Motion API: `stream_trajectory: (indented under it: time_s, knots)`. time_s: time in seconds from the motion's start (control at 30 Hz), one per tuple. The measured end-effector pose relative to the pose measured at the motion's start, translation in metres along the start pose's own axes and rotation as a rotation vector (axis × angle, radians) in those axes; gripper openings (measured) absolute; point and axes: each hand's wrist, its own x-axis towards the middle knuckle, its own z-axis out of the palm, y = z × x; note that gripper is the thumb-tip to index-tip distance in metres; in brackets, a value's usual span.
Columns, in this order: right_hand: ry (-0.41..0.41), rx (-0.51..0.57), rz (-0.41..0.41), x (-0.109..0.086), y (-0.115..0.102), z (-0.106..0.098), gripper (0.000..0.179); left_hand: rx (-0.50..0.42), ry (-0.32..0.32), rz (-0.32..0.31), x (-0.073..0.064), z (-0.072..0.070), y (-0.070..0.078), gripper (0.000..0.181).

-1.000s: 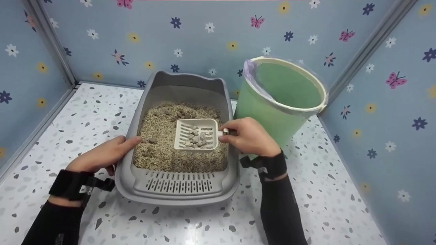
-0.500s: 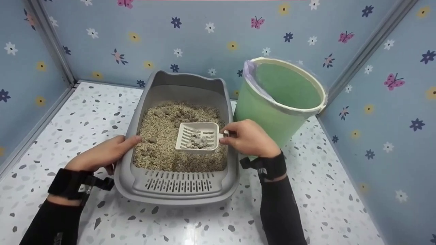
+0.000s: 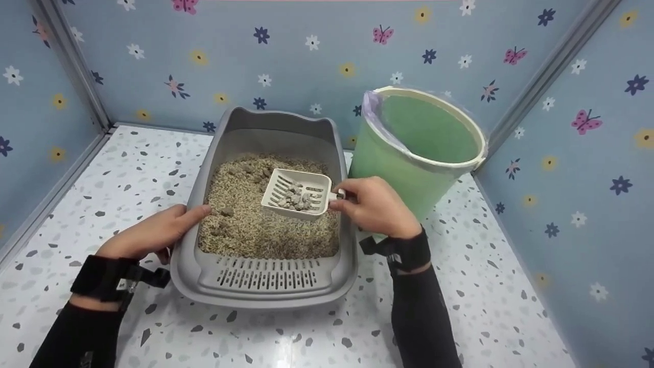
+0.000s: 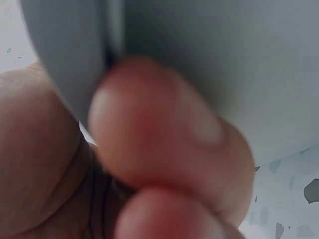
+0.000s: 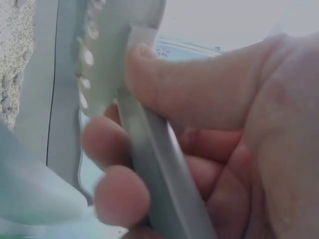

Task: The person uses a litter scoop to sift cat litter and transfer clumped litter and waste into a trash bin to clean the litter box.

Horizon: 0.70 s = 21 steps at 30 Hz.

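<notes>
Gripping the handle of a slotted litter scoop (image 3: pixel 296 192), the right hand (image 3: pixel 375 207) has fingers and thumb curled round it, as the right wrist view shows close up (image 5: pixel 149 149); the scoop is at frame centre, lifted clear above the litter (image 3: pixel 255 230) and tilted, with grey clumps (image 3: pixel 296 197) lying in its bowl. The left hand (image 3: pixel 153 232) grasps the left rim of the grey litter box (image 3: pixel 265 294), fingers laid over the edge and thumb pressed on the outer wall, which fills the left wrist view (image 4: pixel 209 59). The box's high back wall rises at upper centre and its side walls flank the scoop, the right wall just under the right hand. A green bin (image 3: pixel 424 148) lined with a clear bag stands just beside the box's right rear corner, in the upper right of the frame, its mouth open and tipped toward the viewer; its near rim sits higher than the box's side wall, between scoop and bin interior. Blue flower-patterned walls (image 3: pixel 317 56) close in behind and on both sides, the right one near the bin. Speckled white desk (image 3: pixel 485 286) lies open at lower right and at left of the box. More clumps (image 3: pixel 225 212) rest on the litter near the left hand.
</notes>
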Motion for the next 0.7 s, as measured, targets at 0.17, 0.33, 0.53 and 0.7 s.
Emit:
stream_trajectory:
  time_s: [0.17,0.33,0.53,0.7]
  knots:
    - [0.044,0.035,0.008,-0.001,-0.004,-0.009,0.016,0.003,0.005,-0.005,0.001,0.000,-0.001,0.077]
    - [0.034,0.001,0.046,0.001,-0.016,-0.036,0.025,-0.002,0.000,0.001,0.000,0.000,-0.004,0.076]
    - [0.068,0.038,0.165,-0.002,-0.024,-0.085,0.018,-0.007,-0.003,0.006,0.000,0.001,-0.004,0.079]
    - [0.195,0.033,0.279,-0.009,-0.011,-0.126,0.017,0.005,-0.003,0.002,0.001,0.001,-0.002,0.078]
